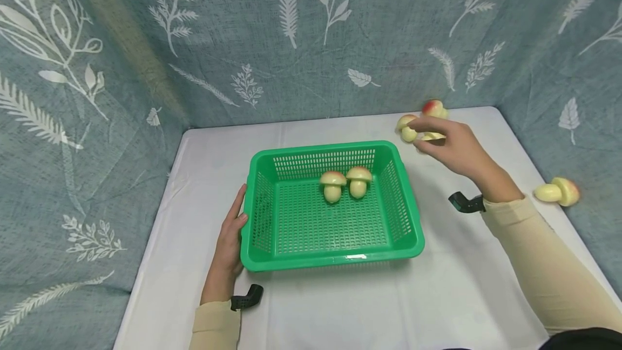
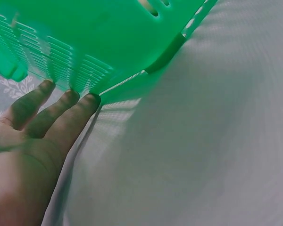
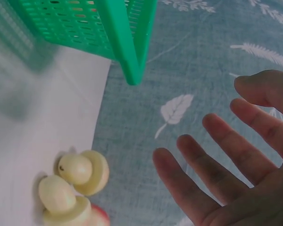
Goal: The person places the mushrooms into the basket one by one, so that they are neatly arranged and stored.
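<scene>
A green plastic basket sits on the white cloth, with two toy mushrooms side by side inside it. My left hand is at the basket's left side; in the left wrist view its straight fingers touch the slotted outer wall. Above the table, right of the basket, my right hand holds nothing, its fingers apart in the right wrist view. Just beyond its fingertips lies a group of toy mushrooms, partly hidden by the hand. They are pale with reddish caps.
Another toy mushroom lies on its side at the table's right edge, beyond the right forearm. Grey-blue leaf-patterned fabric stands behind the table and along both sides. White cloth covers the tabletop.
</scene>
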Demonstrator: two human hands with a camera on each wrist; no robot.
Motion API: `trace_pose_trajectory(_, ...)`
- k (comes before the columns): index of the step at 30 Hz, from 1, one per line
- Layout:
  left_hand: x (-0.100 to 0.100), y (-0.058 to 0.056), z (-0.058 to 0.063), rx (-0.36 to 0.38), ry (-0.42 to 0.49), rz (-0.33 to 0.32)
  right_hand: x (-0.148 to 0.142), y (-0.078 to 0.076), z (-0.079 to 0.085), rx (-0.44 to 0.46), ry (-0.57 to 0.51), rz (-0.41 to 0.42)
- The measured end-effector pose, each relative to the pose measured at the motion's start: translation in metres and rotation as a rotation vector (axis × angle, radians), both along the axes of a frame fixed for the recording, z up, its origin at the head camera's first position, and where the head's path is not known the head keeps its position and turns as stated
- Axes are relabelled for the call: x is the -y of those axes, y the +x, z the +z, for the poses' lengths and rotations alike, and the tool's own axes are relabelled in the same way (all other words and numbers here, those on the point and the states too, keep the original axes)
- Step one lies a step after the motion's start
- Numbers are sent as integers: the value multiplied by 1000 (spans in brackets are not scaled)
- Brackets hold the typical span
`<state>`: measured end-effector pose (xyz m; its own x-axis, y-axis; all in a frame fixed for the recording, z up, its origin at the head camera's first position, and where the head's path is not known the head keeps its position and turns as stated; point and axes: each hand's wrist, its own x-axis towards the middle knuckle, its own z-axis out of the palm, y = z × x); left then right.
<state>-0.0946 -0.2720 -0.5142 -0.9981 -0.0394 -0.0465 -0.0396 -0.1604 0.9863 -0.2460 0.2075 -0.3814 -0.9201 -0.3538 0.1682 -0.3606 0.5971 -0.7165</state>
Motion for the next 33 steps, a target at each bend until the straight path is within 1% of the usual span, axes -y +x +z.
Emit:
trace_pose_trajectory(10, -1, -1, 1, 6, -7, 1, -15, 3, 0, 27, 20, -36)
trace_pose_trajectory(18, -1, 0, 0, 9, -8, 4, -28, -1, -3, 9, 31, -72)
trace_pose_trajectory(25, -1, 0, 0, 6, 5, 7, -34, -1, -5, 11, 42, -106)
trace_pose_trajectory(33, -1, 0, 0, 4, -9, 8, -39, 1, -6, 15, 40, -133)
